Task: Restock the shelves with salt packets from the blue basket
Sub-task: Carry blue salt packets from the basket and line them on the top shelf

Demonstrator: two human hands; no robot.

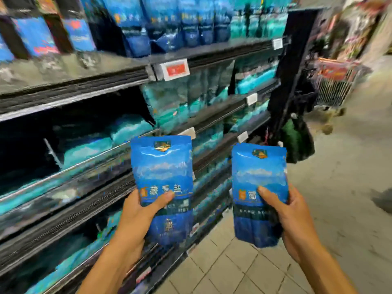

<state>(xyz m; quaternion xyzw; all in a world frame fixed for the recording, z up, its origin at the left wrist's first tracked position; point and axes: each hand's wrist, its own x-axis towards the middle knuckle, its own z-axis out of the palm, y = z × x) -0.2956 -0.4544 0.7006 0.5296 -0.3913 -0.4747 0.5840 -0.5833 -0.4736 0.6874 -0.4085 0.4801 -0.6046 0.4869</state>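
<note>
L hand [135,211] gripping upright blue salt pkt [162,172], R hand [292,217] gripping second pkt [257,183], both beside stocked shelves [127,68].

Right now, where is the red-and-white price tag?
In the head view, the red-and-white price tag is clipped to the front edge of the upper dark metal shelf, left of centre, just below the standing dark blue packets.

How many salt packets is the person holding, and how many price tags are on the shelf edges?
Held blue salt packets: 2, one in the left hand at, one in the right hand at.
Red price tag: 1
White price tags: 4 ()
Total: 7
</note>
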